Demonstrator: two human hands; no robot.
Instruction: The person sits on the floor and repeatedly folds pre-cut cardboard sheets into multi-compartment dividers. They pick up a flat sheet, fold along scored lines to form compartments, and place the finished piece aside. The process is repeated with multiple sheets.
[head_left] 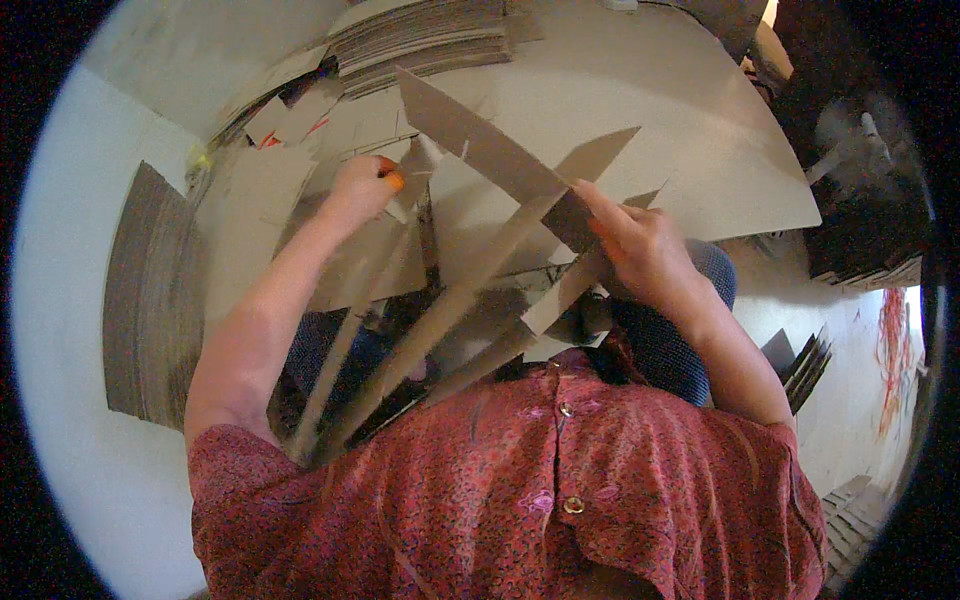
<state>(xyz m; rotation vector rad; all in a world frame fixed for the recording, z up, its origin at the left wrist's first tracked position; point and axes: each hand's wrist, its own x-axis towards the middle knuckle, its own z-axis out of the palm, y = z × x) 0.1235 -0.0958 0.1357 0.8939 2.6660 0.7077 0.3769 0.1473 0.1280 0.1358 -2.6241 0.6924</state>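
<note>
My right hand (645, 245) is closed on a brown cardboard piece (480, 140). Its long flat panel slants up toward the far left. Other narrow cardboard strips (450, 290) cross below it toward my lap, some smeared by motion; whether they all belong to one piece I cannot tell. To the left, my left hand (365, 187) has its fingers curled together, with something orange (394, 181) at the fingertips. A small cardboard flap (418, 165) is beside those fingers. What they grip, if anything, is hidden.
A pale worktable (640, 80) spreads ahead of me, its curved edge at the right. Flat cardboard stacks stand at the back (420, 45) and along the left wall (150, 300). More cardboard pieces (808, 370) are low on the right, near hanging red strands (893, 345).
</note>
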